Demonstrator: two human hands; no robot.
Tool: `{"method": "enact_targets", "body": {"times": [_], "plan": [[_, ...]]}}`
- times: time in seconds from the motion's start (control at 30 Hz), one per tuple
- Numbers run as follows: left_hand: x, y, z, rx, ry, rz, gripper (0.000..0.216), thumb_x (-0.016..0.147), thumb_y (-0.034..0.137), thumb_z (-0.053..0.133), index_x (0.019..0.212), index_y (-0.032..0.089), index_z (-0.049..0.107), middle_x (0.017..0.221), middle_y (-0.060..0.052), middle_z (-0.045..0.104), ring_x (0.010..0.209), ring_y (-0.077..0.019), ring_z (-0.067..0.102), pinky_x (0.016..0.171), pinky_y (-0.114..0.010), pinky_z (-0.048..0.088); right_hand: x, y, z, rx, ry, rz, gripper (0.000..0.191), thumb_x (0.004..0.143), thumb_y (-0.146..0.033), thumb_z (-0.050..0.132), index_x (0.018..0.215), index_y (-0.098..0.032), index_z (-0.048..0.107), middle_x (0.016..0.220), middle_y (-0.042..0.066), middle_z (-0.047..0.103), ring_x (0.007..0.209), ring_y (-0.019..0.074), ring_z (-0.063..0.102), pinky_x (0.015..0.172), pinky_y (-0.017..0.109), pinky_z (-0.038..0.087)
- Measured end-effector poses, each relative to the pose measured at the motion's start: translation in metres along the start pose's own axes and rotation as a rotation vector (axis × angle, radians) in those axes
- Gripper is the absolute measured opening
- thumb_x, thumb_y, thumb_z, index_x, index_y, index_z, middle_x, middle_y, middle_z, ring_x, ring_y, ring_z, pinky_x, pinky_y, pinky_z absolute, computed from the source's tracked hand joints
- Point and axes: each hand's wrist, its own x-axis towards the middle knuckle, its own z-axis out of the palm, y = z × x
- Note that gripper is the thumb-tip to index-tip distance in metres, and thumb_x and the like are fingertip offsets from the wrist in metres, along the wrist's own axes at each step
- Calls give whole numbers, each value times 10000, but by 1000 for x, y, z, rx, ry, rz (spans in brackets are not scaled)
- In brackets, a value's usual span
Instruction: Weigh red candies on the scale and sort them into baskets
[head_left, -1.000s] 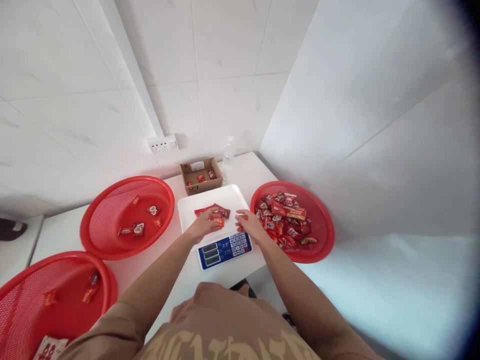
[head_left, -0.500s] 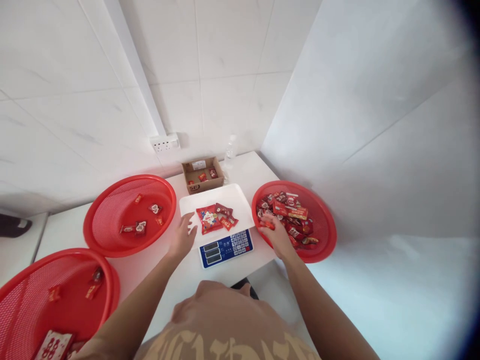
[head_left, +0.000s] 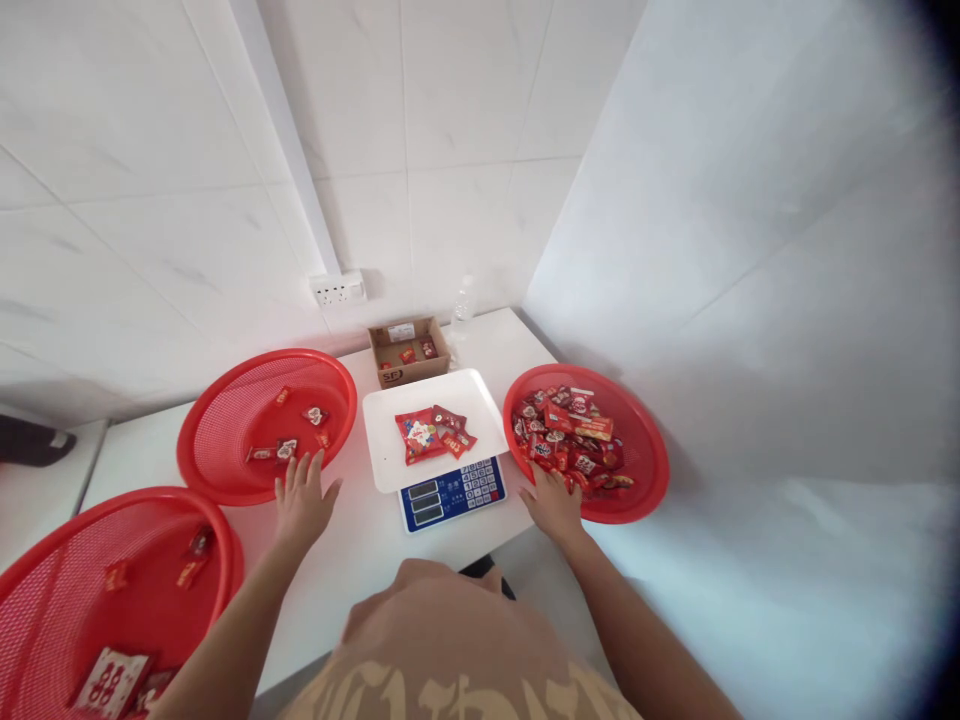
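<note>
My left hand (head_left: pixel 306 505) has its fingers spread and empty at the near right rim of the upper left red basket (head_left: pixel 196 468), which holds a few wrapped candies. At the near left rim of the right red basket (head_left: pixel 651 430) is my right hand (head_left: pixel 556 508), fingers apart, with nothing visible in it. Many red candy packets (head_left: pixel 577 428) are heaped in that basket. Between my hands stands a digital scale (head_left: pixel 453 496) with a white tray (head_left: pixel 390 472). On the tray lie a larger red candy bag (head_left: pixel 420 437) and several small wrapped candies (head_left: pixel 454 432).
A cardboard box (head_left: pixel 409 374) with a few candies sits behind the scale, beside a clear plastic bottle (head_left: pixel 464 298). Another red basket (head_left: pixel 231 560) is at the lower left. A wall socket (head_left: pixel 337 289) is above the white table (head_left: pixel 330 570). A dark object (head_left: pixel 30 442) lies far left.
My left hand has moved left from the tray to the upper left basket. My right hand has drawn back toward the right basket's near rim; the red candy it held has left its fingers.
</note>
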Motion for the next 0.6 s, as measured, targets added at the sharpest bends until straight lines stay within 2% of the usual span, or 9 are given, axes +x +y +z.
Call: {"method": "enact_targets", "body": {"times": [0.2, 0.43, 0.6], "plan": [[-3, 5, -2, 172, -123, -11, 579, 893, 347, 355, 1408, 88, 306, 1417, -191, 392, 1346, -324, 273, 1074, -573, 163, -3, -5, -4, -123, -5, 9, 481, 891, -319, 390, 1356, -198, 390, 1244, 123, 579, 1159, 245, 500, 994, 427, 267], [-13, -3, -13, 229, -179, 33, 534, 903, 326, 325, 1386, 99, 351, 1353, -178, 471, 1261, -298, 410, 1063, -534, 217, -5, -3, -3, -120, 21, -12, 482, 890, -303, 395, 1360, -199, 368, 1197, 111, 609, 1110, 226, 537, 946, 377, 303], [-24, -15, -17, 249, -186, 48, 505, 900, 310, 328, 1347, 90, 408, 1313, -184, 511, 1257, -301, 414, 1050, -559, 214, -3, -1, -1, -116, 29, -11, 493, 879, -286, 414, 1362, -198, 370, 1217, 102, 601, 1111, 223, 541, 926, 358, 328]]}}
